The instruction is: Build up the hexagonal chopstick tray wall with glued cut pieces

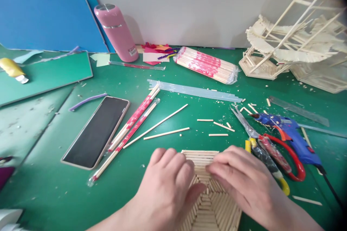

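While both of my hands rest on the hexagonal stick panel (pixel 208 202) at the near edge of the green table (pixel 54 187), I judge the step in hand to be the seating of one more strip among the rows at the panel's far side. My left hand (pixel 168 184) lies flat with loosely curled fingers over the panel's left half, pressing it down and gripping nothing that I can see; my right hand (pixel 241 180) has its fingers drawn narrow, the tips meeting the wood near the panel's middle, and whether they pinch a loose stick I cannot tell. The next move, as I read it, calls for a steady left palm so the panel does not slide, and for a fine touch from the right fingertips to keep any strip parallel to its neighbours. Cut sticks (pixel 166 133) lie just beyond the panel, with the scissors (pixel 273 151) and the blue glue gun (pixel 290 135) near on the right, all within reach. Much is hidden: my hands cover the centre of the panel, its near part runs out of the bottom of the view, and I cannot make out any glue on the joints. Farther off stand a phone (pixel 96 131), a pink bottle (pixel 116 32), a wrapped bundle of sticks (pixel 206 65) and a stick model (pixel 295 39), partly cut off at the right.
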Motion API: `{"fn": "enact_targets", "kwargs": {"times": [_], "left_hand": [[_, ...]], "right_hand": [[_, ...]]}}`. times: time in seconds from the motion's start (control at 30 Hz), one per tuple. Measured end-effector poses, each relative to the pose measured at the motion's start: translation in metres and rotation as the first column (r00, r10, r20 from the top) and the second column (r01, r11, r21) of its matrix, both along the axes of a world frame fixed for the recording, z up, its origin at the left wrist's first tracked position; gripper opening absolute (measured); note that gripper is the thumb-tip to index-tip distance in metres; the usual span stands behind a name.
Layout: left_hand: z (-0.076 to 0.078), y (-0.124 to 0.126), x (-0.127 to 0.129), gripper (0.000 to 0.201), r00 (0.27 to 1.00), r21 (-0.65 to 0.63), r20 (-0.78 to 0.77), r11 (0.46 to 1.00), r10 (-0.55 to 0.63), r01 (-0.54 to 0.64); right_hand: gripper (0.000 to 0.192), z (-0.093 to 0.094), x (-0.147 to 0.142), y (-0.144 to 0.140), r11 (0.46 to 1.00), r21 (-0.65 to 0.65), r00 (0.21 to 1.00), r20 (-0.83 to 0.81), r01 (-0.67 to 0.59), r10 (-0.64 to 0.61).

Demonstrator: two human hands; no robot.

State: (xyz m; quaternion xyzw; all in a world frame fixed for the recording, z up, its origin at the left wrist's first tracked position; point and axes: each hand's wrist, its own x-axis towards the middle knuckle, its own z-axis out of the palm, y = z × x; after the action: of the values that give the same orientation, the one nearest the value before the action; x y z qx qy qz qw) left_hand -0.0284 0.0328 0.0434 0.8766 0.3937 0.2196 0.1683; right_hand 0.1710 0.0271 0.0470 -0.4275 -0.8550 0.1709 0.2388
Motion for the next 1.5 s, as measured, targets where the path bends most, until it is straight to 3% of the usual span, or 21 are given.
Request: {"fn": "enact_targets", "kwargs": {"times": [0.13, 0.33, 1.5], "left_hand": [[-0.008, 0.007, -0.007, 0.014, 0.977, -0.005, 0.044, 0.978, 0.21, -0.21], [-0.017, 0.008, -0.004, 0.013, 0.955, -0.091, -0.086, 0.953, 0.283, -0.29], [-0.024, 0.01, -0.004, 0.022, 0.967, -0.15, -0.069, 0.955, 0.247, -0.254]], "right_hand": [[0.018, -0.002, 0.005, 0.012, 0.996, 0.021, 0.994, 0.074, 0.084, -0.086], [0.023, -0.007, -0.003, 0.017, 0.997, -0.004, 0.994, 0.087, 0.072, -0.071], [0.025, -0.015, -0.005, 0.024, 0.999, -0.033, 0.995, 0.101, 0.024, -0.021]]}}
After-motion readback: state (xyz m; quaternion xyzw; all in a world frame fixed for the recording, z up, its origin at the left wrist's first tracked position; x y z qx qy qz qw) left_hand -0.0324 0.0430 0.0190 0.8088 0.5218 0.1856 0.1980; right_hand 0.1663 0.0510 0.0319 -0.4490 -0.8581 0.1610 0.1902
